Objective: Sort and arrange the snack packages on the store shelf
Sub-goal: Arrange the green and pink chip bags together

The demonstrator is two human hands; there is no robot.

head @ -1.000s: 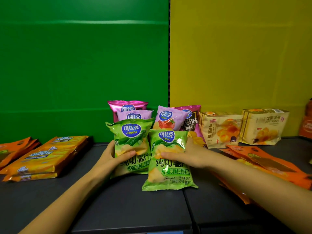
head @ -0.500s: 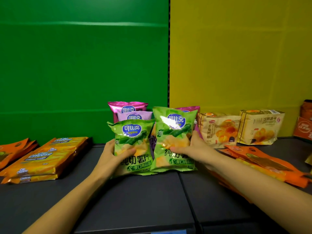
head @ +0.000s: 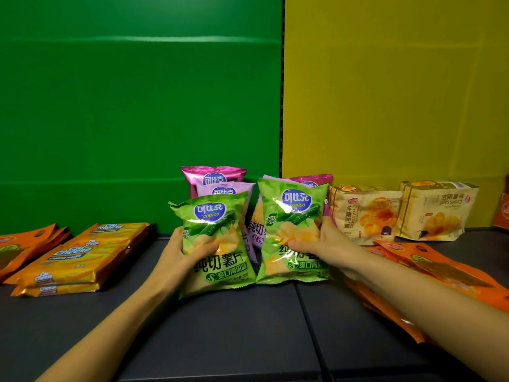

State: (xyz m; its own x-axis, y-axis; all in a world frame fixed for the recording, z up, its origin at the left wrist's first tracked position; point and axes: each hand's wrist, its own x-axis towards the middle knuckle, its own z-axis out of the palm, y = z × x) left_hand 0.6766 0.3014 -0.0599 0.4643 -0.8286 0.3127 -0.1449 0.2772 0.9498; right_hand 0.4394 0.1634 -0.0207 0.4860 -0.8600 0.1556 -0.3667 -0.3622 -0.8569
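- My left hand (head: 176, 259) grips the left green chip bag (head: 217, 238) at its left edge, thumb across the front and fingers hidden behind; my right hand (head: 327, 244) holds the right green chip bag (head: 292, 230) the same way from its right edge
- Both bags stand upright in the middle of the dark shelf (head: 234, 326), side by side with their inner edges just about touching, in front of the pink bags (head: 213, 173) and a purple bag (head: 234, 188)
- To do this well, I think I should square both bottoms on the shelf, level the tops and lean the bags lightly on the row behind before letting go
- The left one sits lower and nearer to me, slightly tilted, so it probably wants nudging back
- These bags look puffy and light, so I'd squeeze gently; a hard pinch could crush chips, and a hasty release might tip them forward
- Both green bags show 可比克 copico in a blue oval; 纯切薯片 and 爽口青瓜味 read fully on the left one and are partly covered by my hand on the right
- The croissant packs (head: 366, 213) say 羊角面包 Croissant, and the farther one is upside down
- The flat cheese biscuit packs (head: 82, 255) on the left say Cal cheese
- The print on the orange pouches (head: 440, 268) by my right forearm is too blurred to read
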